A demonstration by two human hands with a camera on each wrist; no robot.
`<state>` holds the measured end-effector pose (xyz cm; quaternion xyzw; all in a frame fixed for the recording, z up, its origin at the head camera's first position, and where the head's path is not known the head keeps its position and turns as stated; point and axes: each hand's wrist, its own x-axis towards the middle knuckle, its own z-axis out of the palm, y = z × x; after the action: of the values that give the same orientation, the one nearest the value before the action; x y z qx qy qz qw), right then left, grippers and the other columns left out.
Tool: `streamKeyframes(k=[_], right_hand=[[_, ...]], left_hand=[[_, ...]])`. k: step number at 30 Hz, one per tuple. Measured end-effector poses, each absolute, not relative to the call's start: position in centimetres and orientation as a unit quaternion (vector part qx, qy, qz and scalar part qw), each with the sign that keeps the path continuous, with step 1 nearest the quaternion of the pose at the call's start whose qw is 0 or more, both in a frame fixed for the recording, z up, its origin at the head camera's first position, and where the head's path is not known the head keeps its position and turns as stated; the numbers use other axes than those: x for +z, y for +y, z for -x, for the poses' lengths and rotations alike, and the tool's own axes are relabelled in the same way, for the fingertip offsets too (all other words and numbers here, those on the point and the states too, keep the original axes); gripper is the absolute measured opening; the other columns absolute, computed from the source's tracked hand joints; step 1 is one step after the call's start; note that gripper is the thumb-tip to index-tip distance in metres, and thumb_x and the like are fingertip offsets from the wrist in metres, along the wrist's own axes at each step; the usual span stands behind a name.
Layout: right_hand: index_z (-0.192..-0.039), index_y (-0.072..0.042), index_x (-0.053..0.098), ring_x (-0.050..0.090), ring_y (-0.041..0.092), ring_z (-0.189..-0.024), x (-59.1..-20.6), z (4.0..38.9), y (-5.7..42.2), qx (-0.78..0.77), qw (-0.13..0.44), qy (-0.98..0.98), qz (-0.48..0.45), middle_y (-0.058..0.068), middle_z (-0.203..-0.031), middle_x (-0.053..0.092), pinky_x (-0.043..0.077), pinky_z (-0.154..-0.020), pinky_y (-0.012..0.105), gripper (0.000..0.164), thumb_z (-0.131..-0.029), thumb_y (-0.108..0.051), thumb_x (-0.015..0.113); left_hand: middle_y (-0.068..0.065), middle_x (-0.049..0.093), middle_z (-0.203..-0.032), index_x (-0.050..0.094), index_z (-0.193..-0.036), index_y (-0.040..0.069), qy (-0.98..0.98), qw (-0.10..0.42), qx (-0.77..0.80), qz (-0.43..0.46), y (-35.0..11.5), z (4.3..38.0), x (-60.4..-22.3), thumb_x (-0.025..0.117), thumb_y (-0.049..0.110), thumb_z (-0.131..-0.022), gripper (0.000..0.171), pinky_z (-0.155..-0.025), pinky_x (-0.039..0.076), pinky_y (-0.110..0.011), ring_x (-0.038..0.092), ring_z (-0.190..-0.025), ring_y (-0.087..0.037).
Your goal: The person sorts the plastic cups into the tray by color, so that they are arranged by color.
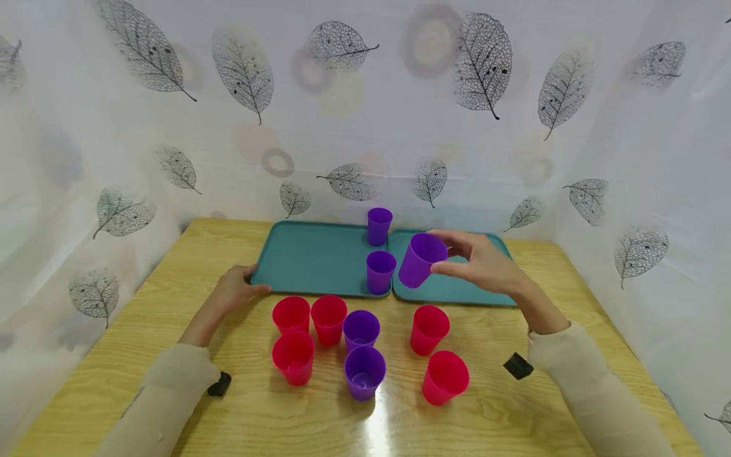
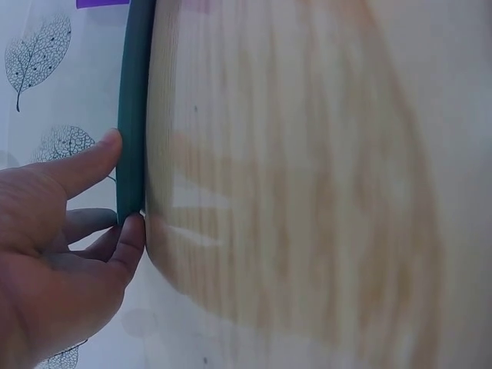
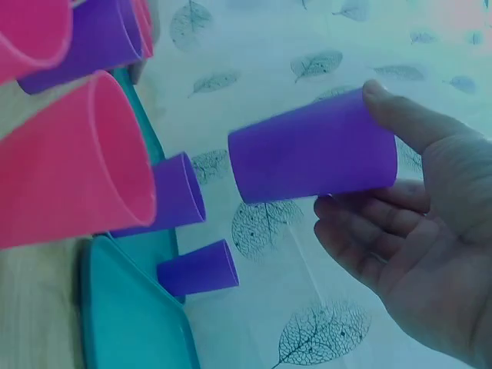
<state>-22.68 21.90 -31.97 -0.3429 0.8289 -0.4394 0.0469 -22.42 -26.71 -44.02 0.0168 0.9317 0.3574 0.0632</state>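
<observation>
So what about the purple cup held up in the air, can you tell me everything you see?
The purple cup is plain and smooth and looks like plastic. Its round, open rim is wider than its base. In the head view it's tilted, with its base down toward the left. The right hand holds it near the rim, up off the trays, and nothing else touches it.

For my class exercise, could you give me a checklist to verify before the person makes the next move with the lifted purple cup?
1. Right hand grips the tapered purple plastic cup: ok, between thumb and fingers.
2. Held cup upright: not ok, it is tilted.
3. Held cup's inside bare to the bottom: cannot tell, the bottom is hidden.
4. Left hand on the left rectangular teal tray: ok, at its near-left corner.
5. Two purple plastic cups on that tray upright: ok.
</observation>
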Motion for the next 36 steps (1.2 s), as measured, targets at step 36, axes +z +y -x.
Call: streamKeyframes(k=[36], right_hand=[[-0.146, -0.003, 0.056, 0.064, 0.025, -0.106, -36.6, 33.6, 14.8, -0.424, 0.062, 0.874, 0.230, 0.014, -0.118, 0.070, 0.054, -0.090, 0.040, 0.063, -0.094, -0.032, 0.078]], left_hand=[[-0.040, 0.038, -0.149, 0.033, -0.147, -0.022, 0.929, 0.078, 0.362, 0.001, -26.3, 22.5, -43.3, 0.075, 0.014, -0.096, 0.075, -0.115, 0.036, -0.058, 0.040, -0.140, -0.052]])
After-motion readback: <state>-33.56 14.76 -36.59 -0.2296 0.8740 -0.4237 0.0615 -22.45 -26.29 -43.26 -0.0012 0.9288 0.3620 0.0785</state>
